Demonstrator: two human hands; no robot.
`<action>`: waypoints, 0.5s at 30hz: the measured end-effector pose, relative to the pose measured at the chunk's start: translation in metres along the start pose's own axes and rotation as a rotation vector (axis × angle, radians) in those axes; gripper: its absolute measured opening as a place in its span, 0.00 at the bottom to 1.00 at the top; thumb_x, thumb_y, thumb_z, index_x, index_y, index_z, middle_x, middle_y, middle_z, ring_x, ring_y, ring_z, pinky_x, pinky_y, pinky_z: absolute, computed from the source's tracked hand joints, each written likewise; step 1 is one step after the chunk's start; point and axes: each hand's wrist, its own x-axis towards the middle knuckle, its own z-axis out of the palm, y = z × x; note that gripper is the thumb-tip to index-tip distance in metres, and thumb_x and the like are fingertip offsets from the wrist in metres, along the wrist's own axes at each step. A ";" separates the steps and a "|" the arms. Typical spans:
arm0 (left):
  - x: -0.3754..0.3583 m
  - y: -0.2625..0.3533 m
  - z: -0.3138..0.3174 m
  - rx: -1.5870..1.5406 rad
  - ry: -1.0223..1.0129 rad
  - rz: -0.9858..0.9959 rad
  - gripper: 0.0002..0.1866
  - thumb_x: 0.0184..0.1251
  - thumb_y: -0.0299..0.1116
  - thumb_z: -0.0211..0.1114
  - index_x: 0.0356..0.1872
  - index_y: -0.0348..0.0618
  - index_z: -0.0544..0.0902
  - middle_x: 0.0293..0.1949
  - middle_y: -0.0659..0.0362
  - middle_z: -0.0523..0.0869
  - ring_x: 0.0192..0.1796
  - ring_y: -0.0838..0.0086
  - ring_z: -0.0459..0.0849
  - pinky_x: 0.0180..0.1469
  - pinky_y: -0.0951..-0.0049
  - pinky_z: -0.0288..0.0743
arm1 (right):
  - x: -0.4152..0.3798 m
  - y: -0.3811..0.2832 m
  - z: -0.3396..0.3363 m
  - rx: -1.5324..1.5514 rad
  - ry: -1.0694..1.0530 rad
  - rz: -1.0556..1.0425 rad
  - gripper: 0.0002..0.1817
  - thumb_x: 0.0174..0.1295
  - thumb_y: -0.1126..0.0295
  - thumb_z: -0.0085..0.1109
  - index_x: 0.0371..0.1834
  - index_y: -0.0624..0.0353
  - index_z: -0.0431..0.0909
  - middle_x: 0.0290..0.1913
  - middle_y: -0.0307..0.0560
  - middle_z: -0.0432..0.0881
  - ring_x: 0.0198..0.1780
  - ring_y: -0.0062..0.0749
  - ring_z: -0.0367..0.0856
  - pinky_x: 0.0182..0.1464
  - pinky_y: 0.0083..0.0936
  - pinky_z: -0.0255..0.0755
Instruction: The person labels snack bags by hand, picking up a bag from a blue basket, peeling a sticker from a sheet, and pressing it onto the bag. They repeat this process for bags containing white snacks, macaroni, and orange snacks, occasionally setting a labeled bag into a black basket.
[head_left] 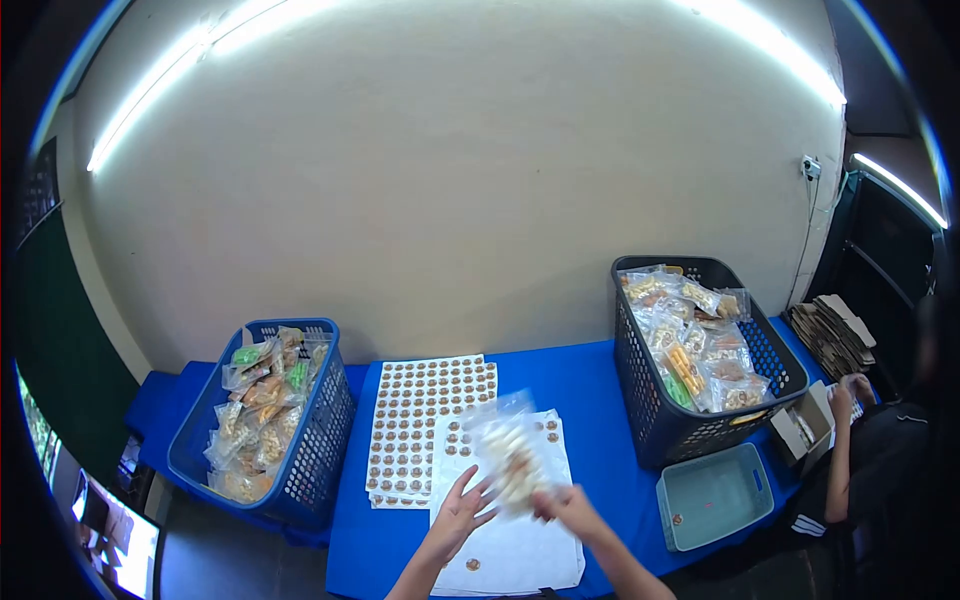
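Note:
My right hand (568, 508) grips the lower right corner of a clear plastic packet (508, 452) of pale snack pieces, blurred by motion. A brownish patch shows on the packet; I cannot make out whether it is a sticker. To the left of the packet, my left hand (462, 515) is open with its fingers spread, holding nothing. Under both hands lies a white sticker sheet (510, 560), mostly bare, with a few round brown stickers near its top and one near the bottom. Fuller sticker sheets (420, 420) lie partly beneath it.
A blue basket (318, 460) of filled packets stands at the left, a dark basket (690, 440) of packets at the right. Nearby are a grey-green tray (712, 495), an open cardboard box (800, 425) and stacked flattened cardboard (832, 335). A co-worker's arm (840, 460) reaches in there.

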 end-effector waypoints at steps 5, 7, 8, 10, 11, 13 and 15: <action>-0.011 0.003 -0.005 0.077 0.024 -0.111 0.25 0.68 0.37 0.46 0.61 0.36 0.52 0.59 0.43 0.63 0.61 0.57 0.65 0.61 0.60 0.61 | 0.031 -0.044 -0.102 0.256 0.493 -0.241 0.19 0.60 0.52 0.49 0.29 0.59 0.73 0.19 0.37 0.73 0.18 0.17 0.69 0.21 0.14 0.64; -0.017 0.002 -0.011 0.122 0.041 -0.156 0.23 0.69 0.36 0.44 0.60 0.36 0.55 0.57 0.43 0.65 0.59 0.56 0.67 0.60 0.60 0.62 | 0.038 -0.058 -0.141 0.542 0.433 -0.226 0.22 0.60 0.50 0.47 0.39 0.61 0.71 0.25 0.39 0.74 0.21 0.19 0.70 0.23 0.15 0.65; -0.021 0.002 -0.015 0.124 0.043 -0.163 0.22 0.69 0.36 0.45 0.60 0.36 0.56 0.57 0.43 0.66 0.59 0.56 0.68 0.60 0.61 0.62 | 0.038 -0.061 -0.156 0.686 0.331 -0.200 0.24 0.61 0.50 0.47 0.44 0.62 0.69 0.28 0.39 0.74 0.23 0.19 0.71 0.25 0.15 0.66; -0.027 0.000 -0.024 0.124 0.054 -0.164 0.21 0.68 0.35 0.45 0.59 0.35 0.57 0.55 0.44 0.68 0.57 0.57 0.70 0.59 0.62 0.63 | 0.038 -0.051 -0.168 0.636 0.414 -0.127 0.24 0.61 0.50 0.46 0.46 0.61 0.68 0.32 0.40 0.74 0.25 0.19 0.72 0.26 0.15 0.66; -0.030 -0.001 -0.029 0.119 0.075 -0.167 0.21 0.68 0.35 0.45 0.58 0.36 0.58 0.54 0.45 0.69 0.57 0.58 0.70 0.59 0.63 0.63 | 0.037 -0.039 -0.167 0.591 0.455 -0.112 0.23 0.61 0.50 0.45 0.46 0.60 0.68 0.31 0.39 0.75 0.25 0.19 0.72 0.26 0.15 0.67; -0.038 -0.003 -0.038 0.102 0.138 -0.167 0.20 0.68 0.35 0.46 0.57 0.36 0.60 0.53 0.46 0.71 0.56 0.61 0.71 0.59 0.65 0.64 | 0.036 -0.013 -0.156 0.536 0.450 -0.090 0.19 0.61 0.54 0.47 0.44 0.59 0.70 0.29 0.37 0.74 0.25 0.19 0.72 0.26 0.15 0.67; -0.043 -0.007 -0.048 0.144 0.184 -0.156 0.20 0.67 0.34 0.47 0.57 0.36 0.61 0.52 0.48 0.71 0.55 0.62 0.72 0.58 0.67 0.64 | 0.027 0.016 -0.136 0.503 0.431 -0.038 0.13 0.61 0.59 0.51 0.38 0.56 0.72 0.27 0.34 0.74 0.24 0.17 0.71 0.25 0.14 0.66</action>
